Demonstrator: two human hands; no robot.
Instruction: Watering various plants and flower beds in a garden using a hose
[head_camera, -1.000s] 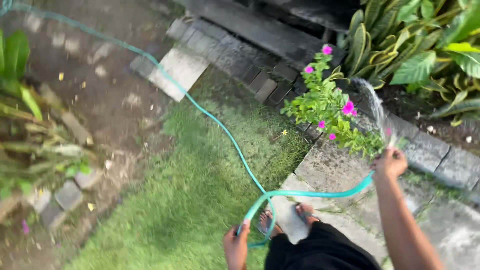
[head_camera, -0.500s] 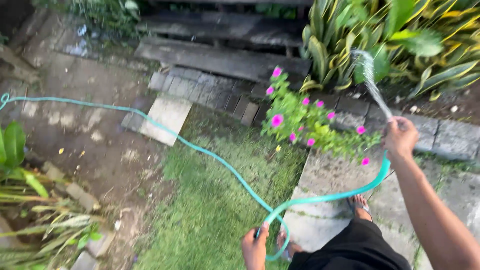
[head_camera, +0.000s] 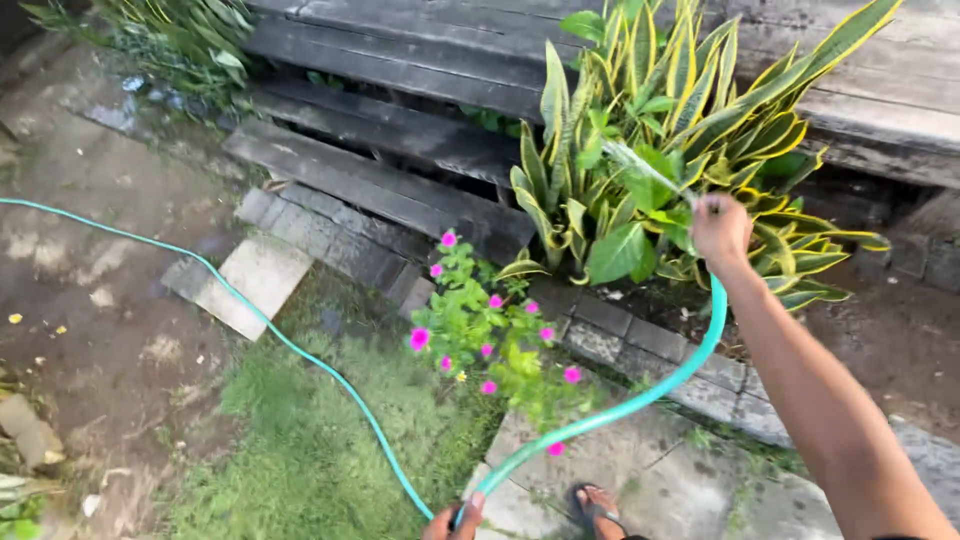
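Right hand (head_camera: 721, 229) gripping the teal hose (head_camera: 610, 412) end, spraying the striped-leaf plant (head_camera: 660, 150); left hand (head_camera: 455, 522) clenching the hose slack; pink flowers (head_camera: 490, 335) going unwatered.

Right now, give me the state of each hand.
Left hand: closed on the green hose, mostly out of view.
Right hand: closed on the hose's end, water spraying out.

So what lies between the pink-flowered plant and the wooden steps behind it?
In the head view, a row of grey paving bricks edges the bed between the pink-flowered plant and the wooden steps.
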